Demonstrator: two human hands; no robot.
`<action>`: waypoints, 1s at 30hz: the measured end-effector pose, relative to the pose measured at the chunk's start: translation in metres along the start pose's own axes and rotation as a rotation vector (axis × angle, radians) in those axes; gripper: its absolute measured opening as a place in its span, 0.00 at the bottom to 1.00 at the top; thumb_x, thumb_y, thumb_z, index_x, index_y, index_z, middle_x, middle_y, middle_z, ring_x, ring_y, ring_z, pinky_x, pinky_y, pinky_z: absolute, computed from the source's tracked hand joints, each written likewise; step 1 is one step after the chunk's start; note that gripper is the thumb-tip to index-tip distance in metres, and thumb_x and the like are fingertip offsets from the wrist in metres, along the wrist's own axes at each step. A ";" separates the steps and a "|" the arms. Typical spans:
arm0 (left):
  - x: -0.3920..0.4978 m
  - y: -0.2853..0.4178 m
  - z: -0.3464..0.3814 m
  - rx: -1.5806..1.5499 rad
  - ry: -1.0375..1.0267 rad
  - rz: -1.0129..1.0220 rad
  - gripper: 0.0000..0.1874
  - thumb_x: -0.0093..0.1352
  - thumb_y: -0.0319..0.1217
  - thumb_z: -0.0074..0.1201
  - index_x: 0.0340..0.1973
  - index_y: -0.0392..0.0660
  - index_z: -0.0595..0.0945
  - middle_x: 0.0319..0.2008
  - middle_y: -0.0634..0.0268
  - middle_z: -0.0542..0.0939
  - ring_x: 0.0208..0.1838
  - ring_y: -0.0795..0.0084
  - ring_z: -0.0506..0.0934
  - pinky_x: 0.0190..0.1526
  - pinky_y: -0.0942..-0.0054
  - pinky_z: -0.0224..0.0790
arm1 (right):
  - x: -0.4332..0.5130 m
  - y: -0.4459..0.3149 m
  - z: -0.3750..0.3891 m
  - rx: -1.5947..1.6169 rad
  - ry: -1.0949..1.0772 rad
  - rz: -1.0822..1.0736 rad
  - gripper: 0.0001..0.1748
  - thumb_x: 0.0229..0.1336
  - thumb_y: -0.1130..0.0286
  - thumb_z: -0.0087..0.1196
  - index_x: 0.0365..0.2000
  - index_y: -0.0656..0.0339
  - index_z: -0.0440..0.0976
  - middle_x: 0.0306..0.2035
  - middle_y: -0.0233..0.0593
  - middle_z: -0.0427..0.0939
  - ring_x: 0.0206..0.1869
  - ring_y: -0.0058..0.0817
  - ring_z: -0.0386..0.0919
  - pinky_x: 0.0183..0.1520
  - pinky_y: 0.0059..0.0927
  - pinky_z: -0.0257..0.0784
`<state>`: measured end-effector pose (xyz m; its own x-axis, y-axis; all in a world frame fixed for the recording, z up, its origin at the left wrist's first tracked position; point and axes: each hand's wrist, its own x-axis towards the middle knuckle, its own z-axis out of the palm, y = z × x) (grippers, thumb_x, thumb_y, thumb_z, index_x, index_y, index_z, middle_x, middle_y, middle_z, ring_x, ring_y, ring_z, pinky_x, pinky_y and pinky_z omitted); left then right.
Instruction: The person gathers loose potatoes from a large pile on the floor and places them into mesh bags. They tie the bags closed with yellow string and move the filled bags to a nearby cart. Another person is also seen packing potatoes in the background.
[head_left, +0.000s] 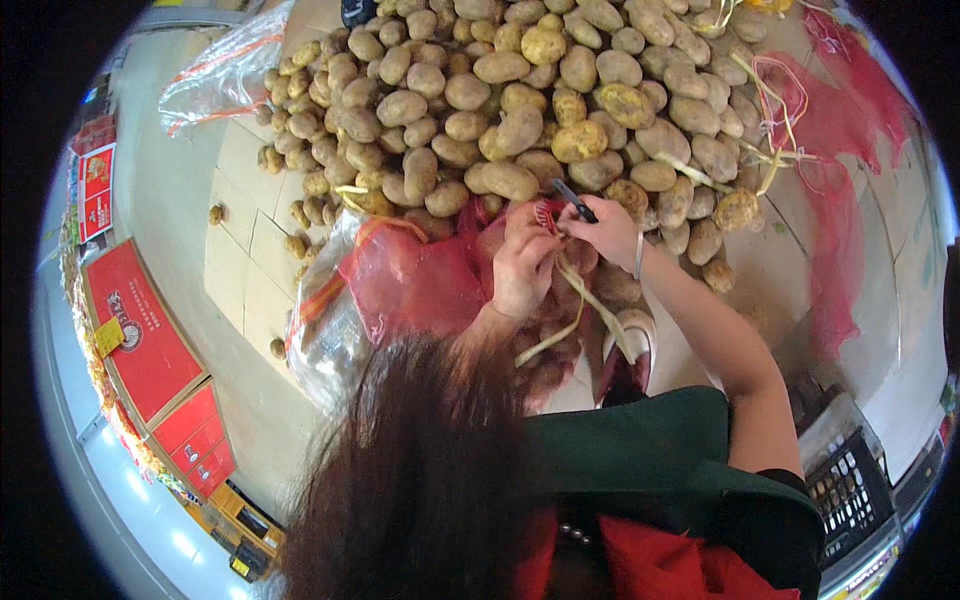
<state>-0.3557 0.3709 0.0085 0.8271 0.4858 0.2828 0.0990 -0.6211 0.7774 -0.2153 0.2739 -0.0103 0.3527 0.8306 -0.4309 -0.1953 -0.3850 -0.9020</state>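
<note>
A large heap of potatoes lies on the tiled floor in front of me. At its near edge my right hand holds a small dark-handled knife, its blade pointing up and to the left. Beside it, my left hand pinches the gathered neck of a red mesh sack with potatoes inside. Pale flat straps hang from the neck below my fingers. Another stretch of red mesh spreads left of my left hand, against a clear plastic bag with orange stripes.
Limp red mesh sacks lie on the floor at the right. Red cartons stand at the left, and a black plastic crate at the lower right. Stray potatoes dot the left floor. Long dark hair covers the lower middle.
</note>
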 end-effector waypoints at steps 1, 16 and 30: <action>-0.002 -0.001 0.002 0.024 0.036 0.084 0.10 0.52 0.20 0.58 0.29 0.43 0.77 0.33 0.59 0.75 0.37 0.58 0.75 0.36 0.67 0.70 | 0.002 0.004 -0.001 -0.042 0.059 0.005 0.09 0.49 0.69 0.56 0.27 0.65 0.72 0.22 0.31 0.72 0.27 0.16 0.67 0.34 0.21 0.64; -0.002 0.023 0.013 -0.027 0.066 -0.661 0.09 0.61 0.26 0.52 0.32 0.37 0.68 0.29 0.55 0.71 0.35 0.57 0.72 0.35 0.67 0.65 | -0.021 0.002 -0.007 0.649 0.039 0.109 0.11 0.61 0.67 0.42 0.28 0.64 0.67 0.21 0.27 0.69 0.23 0.14 0.64 0.27 0.19 0.62; -0.020 0.045 -0.028 -1.030 -0.024 -1.449 0.07 0.68 0.30 0.44 0.32 0.40 0.74 0.19 0.69 0.71 0.19 0.80 0.66 0.21 0.81 0.59 | -0.043 0.000 0.023 0.219 -0.092 0.150 0.18 0.61 0.63 0.40 0.21 0.64 0.69 0.13 0.29 0.65 0.17 0.14 0.62 0.20 0.20 0.58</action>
<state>-0.3834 0.3499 0.0533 0.4090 0.2276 -0.8837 0.3408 0.8602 0.3792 -0.2516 0.2470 0.0090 0.2221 0.8078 -0.5460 -0.4359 -0.4186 -0.7967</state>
